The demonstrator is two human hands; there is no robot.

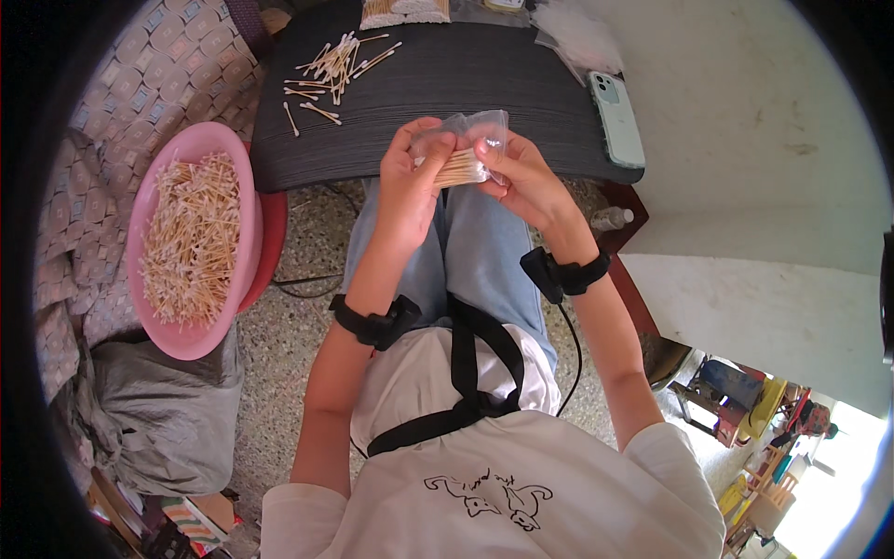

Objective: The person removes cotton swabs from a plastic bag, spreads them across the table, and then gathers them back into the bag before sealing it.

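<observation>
In front of me, over the near edge of a black table, both my hands meet around a bundle of cotton swabs (455, 170) and a small clear plastic bag (490, 125). My left hand (413, 182) is closed around the bundle, its thumb lying across the sticks. With thumb and fingers, my right hand (523, 183) pinches the bag at the white-tipped end of the swabs. The plastic overlaps the upper part of the bundle; how far the swabs sit inside it I cannot tell. Loose cotton swabs (337, 65) lie scattered farther off on the table.
A pink basin (244, 270) heaped with cotton swabs stands at the left, above a red support. Packed swab bundles (404, 11) lie at the table's (447, 79) far edge. Clear plastic bags (579, 35) and a pale green phone (616, 119) rest at its right.
</observation>
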